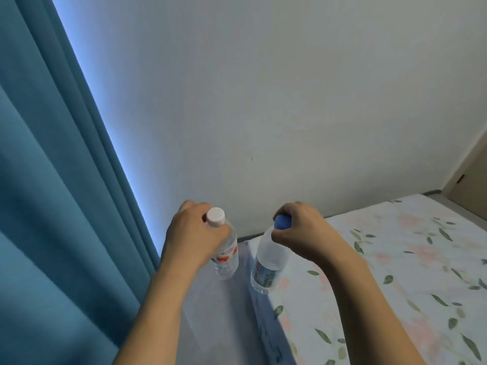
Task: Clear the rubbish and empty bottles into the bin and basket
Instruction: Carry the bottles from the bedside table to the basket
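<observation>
My left hand [193, 233] grips the neck of a clear plastic bottle [227, 256] that has a white cap and a red label. My right hand [299, 229] grips the top of a second clear bottle [266, 264], which has a blue cap and a blue-and-white label. Both bottles hang upright in the air, side by side, above the gap between the bed and the curtain. No bin or basket is in view.
A bed with a floral sheet [395, 272] fills the lower right. A teal curtain [52, 206] covers the left side. A plain white wall [263, 101] stands ahead, and part of a door [471, 185] shows at the far right.
</observation>
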Action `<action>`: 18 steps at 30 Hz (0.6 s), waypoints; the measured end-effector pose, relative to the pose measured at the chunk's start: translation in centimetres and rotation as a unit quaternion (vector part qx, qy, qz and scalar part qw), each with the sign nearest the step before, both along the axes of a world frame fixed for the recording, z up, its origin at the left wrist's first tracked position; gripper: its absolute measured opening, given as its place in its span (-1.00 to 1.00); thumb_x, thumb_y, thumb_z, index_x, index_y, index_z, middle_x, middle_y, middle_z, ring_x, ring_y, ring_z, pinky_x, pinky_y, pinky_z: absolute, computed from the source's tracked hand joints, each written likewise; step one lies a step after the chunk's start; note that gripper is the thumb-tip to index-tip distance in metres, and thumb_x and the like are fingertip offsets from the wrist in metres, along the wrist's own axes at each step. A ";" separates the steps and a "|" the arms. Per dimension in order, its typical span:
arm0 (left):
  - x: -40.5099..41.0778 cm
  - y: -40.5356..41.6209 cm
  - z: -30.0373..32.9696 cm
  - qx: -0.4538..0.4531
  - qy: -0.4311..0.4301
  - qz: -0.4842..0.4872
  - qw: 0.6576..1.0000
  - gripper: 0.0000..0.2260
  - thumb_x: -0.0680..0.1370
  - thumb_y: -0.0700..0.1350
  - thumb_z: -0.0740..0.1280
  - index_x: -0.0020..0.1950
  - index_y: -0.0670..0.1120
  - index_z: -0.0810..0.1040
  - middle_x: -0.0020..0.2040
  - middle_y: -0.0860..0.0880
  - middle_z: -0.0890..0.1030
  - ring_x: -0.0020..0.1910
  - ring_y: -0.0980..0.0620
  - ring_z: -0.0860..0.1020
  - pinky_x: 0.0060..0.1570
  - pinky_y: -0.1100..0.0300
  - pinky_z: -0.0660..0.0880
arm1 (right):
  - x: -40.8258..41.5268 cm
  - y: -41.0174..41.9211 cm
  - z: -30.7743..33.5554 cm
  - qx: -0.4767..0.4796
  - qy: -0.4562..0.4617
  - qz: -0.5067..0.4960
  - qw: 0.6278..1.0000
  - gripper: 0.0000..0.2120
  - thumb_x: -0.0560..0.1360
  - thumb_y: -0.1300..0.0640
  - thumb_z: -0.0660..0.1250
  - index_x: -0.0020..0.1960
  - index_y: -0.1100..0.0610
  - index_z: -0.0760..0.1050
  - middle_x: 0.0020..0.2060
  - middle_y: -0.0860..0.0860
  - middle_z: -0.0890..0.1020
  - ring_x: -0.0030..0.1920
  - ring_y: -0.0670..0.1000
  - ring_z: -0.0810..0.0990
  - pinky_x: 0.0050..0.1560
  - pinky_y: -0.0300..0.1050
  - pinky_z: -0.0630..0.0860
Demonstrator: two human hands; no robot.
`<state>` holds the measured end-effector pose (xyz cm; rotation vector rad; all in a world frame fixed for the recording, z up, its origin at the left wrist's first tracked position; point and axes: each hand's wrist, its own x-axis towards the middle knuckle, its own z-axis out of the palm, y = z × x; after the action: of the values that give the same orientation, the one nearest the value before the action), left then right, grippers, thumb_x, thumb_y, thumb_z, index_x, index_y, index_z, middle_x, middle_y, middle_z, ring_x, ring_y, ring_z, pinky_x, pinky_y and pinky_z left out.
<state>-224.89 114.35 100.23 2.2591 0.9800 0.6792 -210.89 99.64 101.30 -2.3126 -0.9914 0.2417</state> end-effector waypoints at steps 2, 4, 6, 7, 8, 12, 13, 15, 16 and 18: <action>0.5 2.6 0.1 -0.005 -0.017 -0.006 1.000 -0.86 0.38 -0.07 0.40 -0.09 -0.04 0.57 -0.06 0.08 0.51 -0.13 0.06 0.53 -0.20 0.17 0.51 | 0.7 2.6 0.1 0.005 -0.004 0.000 1.000 -0.85 0.40 0.12 0.33 -0.03 0.05 0.51 -0.05 -0.04 0.47 -0.14 -0.08 0.47 -0.29 -0.32 0.38; 1.3 4.9 0.2 -0.010 -0.026 -0.008 1.000 -0.85 0.39 -0.09 0.41 -0.07 -0.06 0.57 -0.09 0.08 0.56 -0.12 0.05 0.54 -0.21 0.14 0.52 | 1.6 4.9 0.2 0.009 -0.008 0.003 1.000 -0.85 0.40 0.12 0.33 -0.04 0.04 0.50 -0.05 -0.04 0.46 -0.16 -0.10 0.45 -0.29 -0.31 0.36; 2.3 6.8 0.0 -0.017 -0.015 -0.008 1.000 -0.86 0.41 -0.09 0.41 -0.05 -0.03 0.56 -0.13 0.08 0.59 -0.15 0.10 0.53 -0.30 0.26 0.47 | 2.9 6.8 0.1 0.007 -0.002 0.004 1.000 -0.84 0.40 0.12 0.34 -0.03 0.03 0.50 -0.05 -0.05 0.46 -0.15 -0.09 0.46 -0.25 -0.26 0.41; 3.0 7.8 -0.1 -0.020 -0.012 -0.009 1.000 -0.86 0.42 -0.09 0.41 -0.05 -0.02 0.56 -0.14 0.08 0.59 -0.16 0.11 0.53 -0.31 0.29 0.46 | 3.7 7.8 0.1 0.006 -0.001 0.004 1.000 -0.84 0.40 0.12 0.34 -0.02 0.03 0.50 -0.05 -0.05 0.46 -0.14 -0.09 0.47 -0.24 -0.25 0.42; 3.7 8.7 -0.2 -0.025 -0.009 -0.010 1.000 -0.86 0.42 -0.09 0.42 -0.04 0.00 0.56 -0.15 0.09 0.60 -0.15 0.11 0.54 -0.31 0.30 0.45 | 4.6 8.7 0.2 0.005 -0.001 0.002 1.000 -0.84 0.39 0.12 0.34 -0.02 0.03 0.51 -0.05 -0.06 0.46 -0.14 -0.09 0.47 -0.24 -0.25 0.42; 7.3 12.2 -0.2 -0.033 -0.002 -0.009 0.999 -0.86 0.42 -0.07 0.42 -0.04 0.02 0.55 -0.14 0.10 0.60 -0.19 0.18 0.52 -0.37 0.34 0.37 | 8.4 13.1 0.4 0.013 -0.003 0.009 1.000 -0.84 0.39 0.15 0.33 -0.04 0.05 0.51 -0.07 -0.06 0.45 -0.15 -0.09 0.48 -0.26 -0.24 0.47; 8.1 13.1 0.0 -0.031 -0.002 -0.005 1.000 -0.86 0.42 -0.07 0.42 -0.05 0.02 0.55 -0.14 0.09 0.60 -0.19 0.19 0.51 -0.37 0.34 0.35 | 9.3 14.3 0.6 0.017 -0.004 0.015 1.000 -0.84 0.39 0.15 0.33 -0.04 0.05 0.51 -0.07 -0.06 0.45 -0.15 -0.09 0.48 -0.25 -0.24 0.47; 9.6 15.1 0.6 -0.025 -0.001 0.004 1.000 -0.86 0.43 -0.06 0.42 -0.04 0.01 0.55 -0.15 0.09 0.60 -0.19 0.18 0.51 -0.35 0.32 0.37 | 11.0 16.8 0.9 0.021 -0.013 0.031 0.999 -0.84 0.39 0.13 0.33 -0.03 0.04 0.51 -0.06 -0.05 0.46 -0.14 -0.08 0.47 -0.25 -0.27 0.41; 10.3 16.3 0.9 -0.022 0.002 0.007 1.000 -0.86 0.43 -0.06 0.42 -0.04 0.02 0.55 -0.15 0.09 0.59 -0.19 0.18 0.51 -0.33 0.31 0.40 | 11.8 18.2 1.1 0.019 -0.016 0.038 0.999 -0.84 0.39 0.13 0.34 -0.02 0.04 0.50 -0.06 -0.05 0.46 -0.14 -0.09 0.46 -0.26 -0.29 0.38; 11.4 18.5 1.3 -0.020 0.002 0.014 1.000 -0.85 0.43 -0.05 0.42 -0.03 0.03 0.54 -0.15 0.10 0.58 -0.18 0.17 0.51 -0.28 0.25 0.46 | 13.1 20.6 1.3 0.020 -0.018 0.048 0.998 -0.83 0.40 0.12 0.34 -0.01 0.04 0.51 -0.05 -0.06 0.46 -0.13 -0.08 0.46 -0.28 -0.32 0.35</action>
<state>-213.51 132.86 101.55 2.2166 1.0186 0.6621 -197.77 120.22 102.57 -2.2429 -1.1170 0.2185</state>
